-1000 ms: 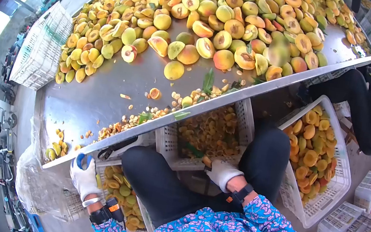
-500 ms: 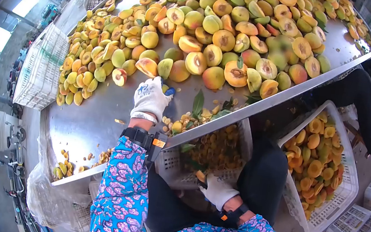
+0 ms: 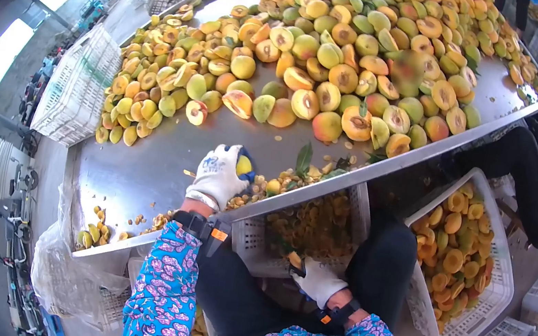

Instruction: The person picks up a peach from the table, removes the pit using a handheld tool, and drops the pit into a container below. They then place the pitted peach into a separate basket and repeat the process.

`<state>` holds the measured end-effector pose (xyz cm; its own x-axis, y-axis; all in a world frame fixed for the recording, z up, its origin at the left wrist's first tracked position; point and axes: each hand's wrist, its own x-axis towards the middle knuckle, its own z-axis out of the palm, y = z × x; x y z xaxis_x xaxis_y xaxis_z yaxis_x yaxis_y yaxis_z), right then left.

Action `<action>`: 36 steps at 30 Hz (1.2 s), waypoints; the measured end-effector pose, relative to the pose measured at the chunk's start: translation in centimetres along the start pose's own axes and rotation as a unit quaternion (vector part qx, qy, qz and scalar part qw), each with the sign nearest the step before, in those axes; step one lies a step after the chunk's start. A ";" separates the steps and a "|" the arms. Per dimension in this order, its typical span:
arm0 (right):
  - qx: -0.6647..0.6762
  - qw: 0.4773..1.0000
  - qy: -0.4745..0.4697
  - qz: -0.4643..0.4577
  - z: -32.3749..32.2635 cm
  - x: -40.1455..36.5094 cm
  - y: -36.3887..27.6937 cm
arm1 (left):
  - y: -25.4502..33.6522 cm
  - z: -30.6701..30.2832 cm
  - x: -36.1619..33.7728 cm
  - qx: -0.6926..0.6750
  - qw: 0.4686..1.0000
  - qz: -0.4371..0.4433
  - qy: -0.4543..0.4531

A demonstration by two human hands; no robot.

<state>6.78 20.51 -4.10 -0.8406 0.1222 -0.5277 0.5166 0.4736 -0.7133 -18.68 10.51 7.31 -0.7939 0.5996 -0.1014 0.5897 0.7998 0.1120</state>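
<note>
My left hand (image 3: 221,173), in a white work glove with dark blue fingertips, is closed around a yellow-green peach (image 3: 245,165) just above the metal table (image 3: 135,176). Beside it, near the table's front edge, lie loose stones (image 3: 243,199) and a few leaves. My right hand (image 3: 319,281), gloved the same way, is low in front of my lap, its fingers wrapped round a small object with an orange-brown end (image 3: 297,261); its kind is not clear. Beyond my left hand spreads a big heap of peaches (image 3: 313,56), many halved, some with the stone showing.
Under the table edge stands a white crate (image 3: 248,238) with fruit pieces. To my right is another white crate (image 3: 505,266) of peach halves. Stacked crates (image 3: 79,87) stand beyond the left end. Another person's dark-clad leg (image 3: 515,152) is at the right.
My left hand has drawn back from the heap towards the table's front edge, now with a peach in its grip. My right hand has stayed almost in place. The view has shifted slightly.
</note>
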 end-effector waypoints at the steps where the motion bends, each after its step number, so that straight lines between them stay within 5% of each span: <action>1: -0.002 1.000 0.011 -0.005 0.0 0.4 0.0 | -1.0 0.2 -0.2 -0.058 0.997 -0.016 0.050; 2: 0.016 1.000 -0.004 0.018 -0.4 0.3 -0.4 | -2.3 1.4 -0.4 -0.117 0.989 -0.031 0.089; 3: 0.036 0.998 -0.021 0.045 -1.2 0.2 -1.0 | -3.9 2.5 -0.1 -0.329 0.941 -0.036 0.075; 6: 0.079 0.994 -0.013 0.070 -0.8 0.3 -0.2 | -6.0 1.3 -2.3 -0.775 0.629 -0.070 -0.004; 8: 0.109 0.993 0.009 0.050 -0.1 0.8 0.2 | -4.8 0.7 -4.6 -0.876 0.482 0.014 -0.004; 9: 0.190 0.977 -0.018 0.093 -1.3 0.3 -1.4 | -3.9 0.6 -5.7 -0.904 0.427 -0.003 0.007; 11: 0.201 0.979 0.023 0.007 -0.7 0.3 -1.4 | -2.0 0.1 -7.6 -0.951 0.306 -0.047 0.017; 16: 0.225 0.972 0.020 -0.062 -4.6 -3.6 -9.1 | 0.5 2.5 -10.6 -0.976 0.204 -0.082 0.010; 19: 0.167 0.975 0.039 -0.138 -4.0 -4.1 -10.5 | 2.0 2.5 -11.9 -0.959 0.260 -0.108 0.032; 25: 0.023 0.988 0.029 -0.151 -2.6 -4.4 -12.3 | 3.5 2.7 -13.8 -0.918 0.380 -0.065 0.091; 29: -0.012 0.991 0.016 -0.131 -2.0 -4.8 -12.6 | 3.8 2.4 -14.5 -0.902 0.408 -0.099 0.104; 32: 0.016 0.991 -0.003 -0.134 -1.4 -4.9 -12.3 | 3.6 2.3 -14.9 -0.853 0.497 -0.106 0.119; 36: 0.114 0.983 -0.042 -0.141 -0.2 -4.4 -11.4 | 3.0 3.0 -15.0 -0.827 0.542 -0.094 0.117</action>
<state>4.56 14.79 6.44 -0.9443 -0.0628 -0.3229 0.2955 0.2698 -0.9165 -4.54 3.98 6.19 -0.9278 0.3374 -0.1592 -0.2917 -0.3899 0.8734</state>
